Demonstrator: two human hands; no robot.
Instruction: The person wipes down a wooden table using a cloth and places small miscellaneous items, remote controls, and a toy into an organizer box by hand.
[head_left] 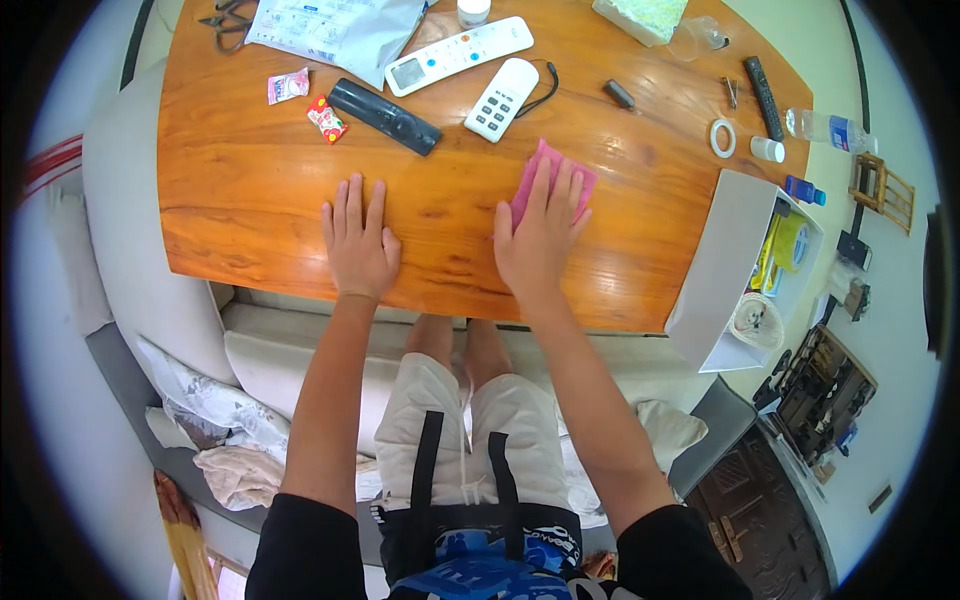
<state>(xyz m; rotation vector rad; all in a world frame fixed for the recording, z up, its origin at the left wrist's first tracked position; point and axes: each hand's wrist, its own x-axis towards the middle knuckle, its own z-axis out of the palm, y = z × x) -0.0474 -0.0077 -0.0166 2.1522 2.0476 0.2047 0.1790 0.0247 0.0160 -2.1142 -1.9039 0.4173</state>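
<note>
My left hand [361,243] lies palm down on the wooden table [250,220] near its front edge, fingers spread, with nothing in it. Under the fingers of my right hand [538,230] is a pink cloth [583,181], pressed flat against the tabletop; the hand lies open over it. A black case or remote [385,116] is above my left hand, beside a red candy packet [326,119] and a pink one [288,86]. Above the cloth are a small white remote [501,99] with a black strap and a longer white remote [460,56].
A white box [706,270] with items inside stands at the table's right edge. Further back are a grey-white plastic bag [340,30], scissors [228,25], a tissue pack [642,15], a tape ring [722,138], a black remote [763,98] and a clear bottle [830,130].
</note>
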